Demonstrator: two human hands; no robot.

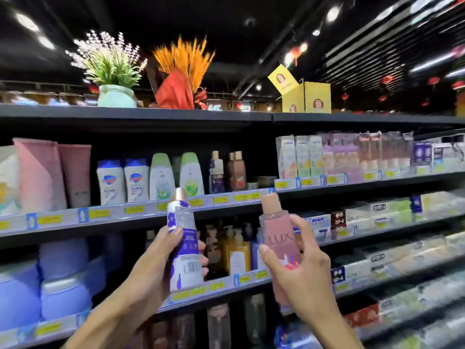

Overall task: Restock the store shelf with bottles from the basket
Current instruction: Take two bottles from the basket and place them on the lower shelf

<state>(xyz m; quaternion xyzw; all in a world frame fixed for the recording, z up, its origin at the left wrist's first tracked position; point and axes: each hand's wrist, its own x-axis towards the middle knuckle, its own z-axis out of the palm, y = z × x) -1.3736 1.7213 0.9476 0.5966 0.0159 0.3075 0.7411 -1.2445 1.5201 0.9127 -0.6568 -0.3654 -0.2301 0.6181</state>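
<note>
I am wearing the camera on my head, and it is facing forward, slightly upward, near the shelf (pixel 136 117).

Left hand (pixel 161 260) gripping purple-white bottle (pixel 185 244), right hand (pixel 299 270) gripping pink Lux bottle (pixel 279 238), both upright before stocked shelf (pixel 141 214).

A potted plant (pixel 113 68), orange bouquet (pixel 181 74) — yellow box (pixel 316 98) further right.
</note>
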